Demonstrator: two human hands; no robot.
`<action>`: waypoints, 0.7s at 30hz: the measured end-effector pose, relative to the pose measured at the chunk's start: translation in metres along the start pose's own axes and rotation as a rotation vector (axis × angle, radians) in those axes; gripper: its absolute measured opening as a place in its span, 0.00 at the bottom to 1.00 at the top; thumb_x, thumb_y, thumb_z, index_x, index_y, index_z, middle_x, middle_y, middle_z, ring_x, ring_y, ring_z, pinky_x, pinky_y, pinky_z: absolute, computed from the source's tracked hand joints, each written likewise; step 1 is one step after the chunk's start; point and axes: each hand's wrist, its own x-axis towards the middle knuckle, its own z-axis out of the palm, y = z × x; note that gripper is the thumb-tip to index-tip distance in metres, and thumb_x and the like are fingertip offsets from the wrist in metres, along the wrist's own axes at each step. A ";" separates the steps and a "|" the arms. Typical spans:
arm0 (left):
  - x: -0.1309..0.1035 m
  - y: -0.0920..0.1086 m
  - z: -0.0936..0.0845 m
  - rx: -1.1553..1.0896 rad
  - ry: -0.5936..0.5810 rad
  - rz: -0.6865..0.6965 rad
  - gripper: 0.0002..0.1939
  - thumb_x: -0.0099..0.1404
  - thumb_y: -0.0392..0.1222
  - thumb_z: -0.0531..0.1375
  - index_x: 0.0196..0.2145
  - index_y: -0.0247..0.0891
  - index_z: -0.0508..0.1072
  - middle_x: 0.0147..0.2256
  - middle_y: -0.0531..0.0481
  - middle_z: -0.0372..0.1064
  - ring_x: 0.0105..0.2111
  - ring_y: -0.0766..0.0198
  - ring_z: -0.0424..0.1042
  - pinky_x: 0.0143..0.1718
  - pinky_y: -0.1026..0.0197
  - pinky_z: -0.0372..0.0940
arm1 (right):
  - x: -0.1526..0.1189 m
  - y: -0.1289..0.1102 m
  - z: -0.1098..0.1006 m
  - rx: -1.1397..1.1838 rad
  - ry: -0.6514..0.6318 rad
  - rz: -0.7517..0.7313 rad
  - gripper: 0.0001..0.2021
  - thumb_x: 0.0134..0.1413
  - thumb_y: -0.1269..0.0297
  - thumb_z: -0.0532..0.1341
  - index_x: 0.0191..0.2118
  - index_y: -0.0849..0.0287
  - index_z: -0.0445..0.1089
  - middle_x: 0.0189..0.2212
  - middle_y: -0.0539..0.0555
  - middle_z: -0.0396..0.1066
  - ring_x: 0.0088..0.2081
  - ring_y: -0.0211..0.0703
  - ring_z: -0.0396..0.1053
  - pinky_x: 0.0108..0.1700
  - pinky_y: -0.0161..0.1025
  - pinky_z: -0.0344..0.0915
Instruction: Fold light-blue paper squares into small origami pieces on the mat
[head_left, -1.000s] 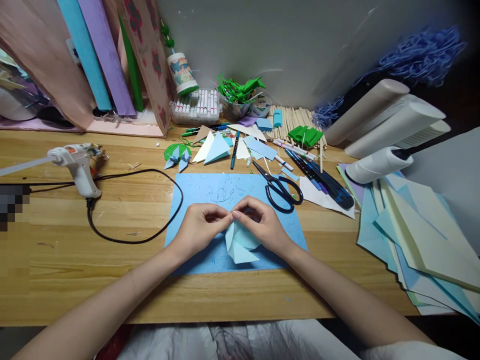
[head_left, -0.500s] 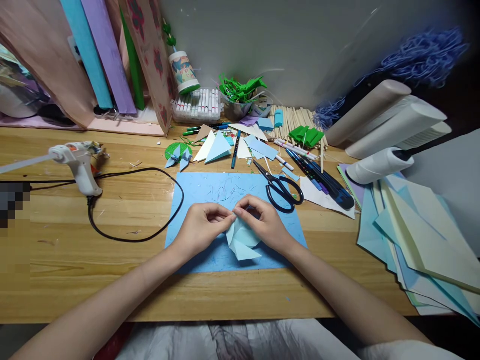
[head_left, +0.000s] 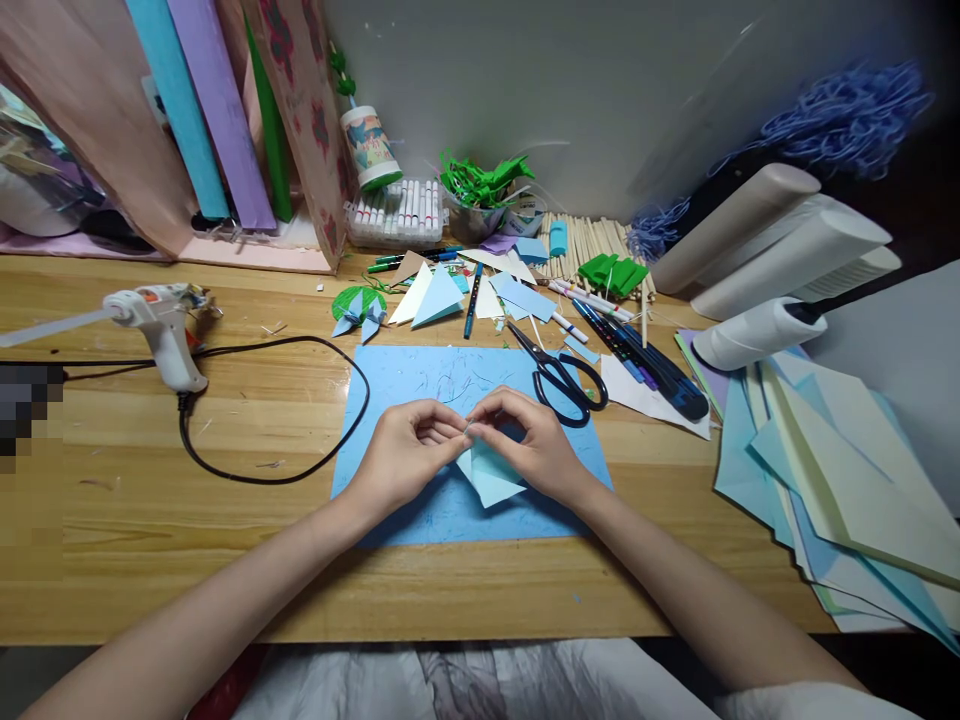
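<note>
Both hands meet over a blue mat (head_left: 390,385) on the wooden table. Between the fingertips is a folded piece of pale blue paper (head_left: 491,478), its lower point hanging toward me. My left hand (head_left: 409,450) pinches the paper's top edge from the left. Pinching it from the right is my right hand (head_left: 529,440), thumb against forefinger. The fingers hide the upper part of the paper. Just beyond my right hand lie black-handled scissors (head_left: 566,380), partly on the mat.
A white glue gun (head_left: 169,340) with its black cord lies at left. Behind the mat are cut paper triangles (head_left: 439,297), markers (head_left: 397,210) and wooden sticks (head_left: 592,245). Stacked paper sheets (head_left: 847,480) and white rolls (head_left: 757,335) occupy the right side.
The folded paper has turned slightly between the fingertips; its loose flap now hangs higher and looks narrower. Both hands keep their pinch in nearly the same place.
</note>
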 end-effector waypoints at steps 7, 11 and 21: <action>0.003 0.003 -0.004 -0.077 -0.136 -0.100 0.19 0.47 0.37 0.65 0.38 0.33 0.68 0.23 0.53 0.70 0.23 0.71 0.68 0.26 0.69 0.62 | 0.000 -0.003 -0.002 0.003 0.072 -0.001 0.02 0.52 0.70 0.59 0.29 0.58 0.67 0.27 0.50 0.67 0.31 0.38 0.65 0.34 0.36 0.61; 0.004 0.005 -0.005 -0.056 -0.160 -0.103 0.18 0.48 0.37 0.64 0.38 0.34 0.68 0.21 0.55 0.69 0.21 0.71 0.67 0.26 0.68 0.62 | -0.001 -0.003 0.000 0.013 0.093 -0.009 0.03 0.51 0.71 0.59 0.29 0.58 0.67 0.27 0.50 0.67 0.30 0.38 0.66 0.34 0.36 0.62; 0.002 0.002 -0.002 -0.049 -0.090 0.006 0.14 0.52 0.38 0.62 0.36 0.36 0.63 0.23 0.56 0.67 0.22 0.71 0.66 0.24 0.69 0.60 | 0.002 0.002 -0.002 0.038 0.028 0.106 0.03 0.50 0.67 0.59 0.29 0.59 0.67 0.27 0.50 0.67 0.30 0.37 0.66 0.32 0.35 0.62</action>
